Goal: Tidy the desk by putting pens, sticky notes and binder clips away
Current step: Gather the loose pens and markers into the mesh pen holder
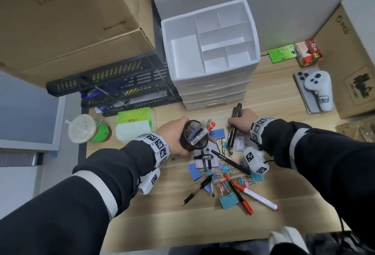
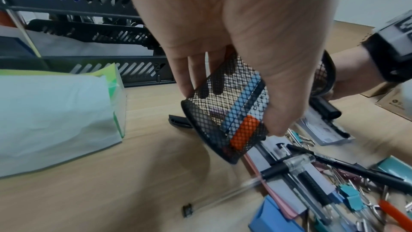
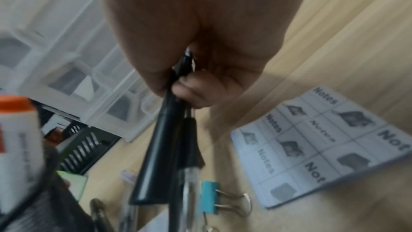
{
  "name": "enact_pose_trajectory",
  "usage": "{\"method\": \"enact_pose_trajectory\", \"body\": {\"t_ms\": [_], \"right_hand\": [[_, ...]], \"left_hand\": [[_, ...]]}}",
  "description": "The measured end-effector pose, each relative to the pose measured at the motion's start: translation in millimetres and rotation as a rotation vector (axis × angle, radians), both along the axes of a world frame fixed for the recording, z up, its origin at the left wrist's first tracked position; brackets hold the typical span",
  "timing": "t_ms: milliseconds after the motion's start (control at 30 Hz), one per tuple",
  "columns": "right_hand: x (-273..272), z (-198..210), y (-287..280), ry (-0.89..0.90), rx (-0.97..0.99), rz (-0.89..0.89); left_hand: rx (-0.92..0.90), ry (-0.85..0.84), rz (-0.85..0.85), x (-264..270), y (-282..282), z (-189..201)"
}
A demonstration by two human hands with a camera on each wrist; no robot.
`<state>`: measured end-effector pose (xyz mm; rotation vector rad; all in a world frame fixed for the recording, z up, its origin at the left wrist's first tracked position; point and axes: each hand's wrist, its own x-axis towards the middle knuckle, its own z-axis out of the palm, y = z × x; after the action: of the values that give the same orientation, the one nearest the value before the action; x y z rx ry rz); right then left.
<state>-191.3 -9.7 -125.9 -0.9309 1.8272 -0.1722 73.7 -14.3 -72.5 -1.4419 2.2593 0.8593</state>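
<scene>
1. Between our two hands, on the wooden desk, lies the heap we are clearing – loose pens, coloured binder clips and sticky-note pads, with a red-capped marker at its near edge.
2. Our left hand wraps its fingers and thumb round a black mesh pen cup, lifted and tipped so its mouth faces right, toward the other hand; the left wrist view shows a blue-and-orange marker already lying inside against the mesh.
3. Our right hand is curled round a small bundle of black pens. In the right wrist view the fingers clamp a thick black barrel beside a clear-bodied pen; how many more are in the bundle we cannot tell.
4. What the coming move turns on, as we judge it: the bundle's long axis runs away from us toward the white drawer organiser, whereas the cup's mouth lies to the bundle's left and just beside it. So the pens need swinging round until they point down the cup's axis before they slide in.
5. A printed "Notes" pad and a teal binder clip lie on the desk under the right hand, untouched – those go to the organiser's open compartments later, we reckon
</scene>
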Motion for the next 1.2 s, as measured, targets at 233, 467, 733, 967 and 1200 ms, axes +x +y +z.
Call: {"method": "enact_pose_trajectory", "body": {"t_ms": [233,467,733,967,1200], "right_hand": [[-12,46,9,-0.337,-0.05,-0.166],[20,76,8,-0.525,-0.286,-0.297],[57,84,43,-0.298,-0.499,-0.03],[33,76,55,-0.308,-0.467,-0.232],[5,34,103,0.103,0.011,0.536]], "left_hand": [[-0.016,-0.096,0.029,-3,-3,8],[0.001,-0.094,-0.017,-15,4,19],[-0.041,-0.023,-0.024,-14,24,24],[-0.06,-0.017,0.002,0,41,23],[-0.017,-0.047,0.032,14,58,14]]}}
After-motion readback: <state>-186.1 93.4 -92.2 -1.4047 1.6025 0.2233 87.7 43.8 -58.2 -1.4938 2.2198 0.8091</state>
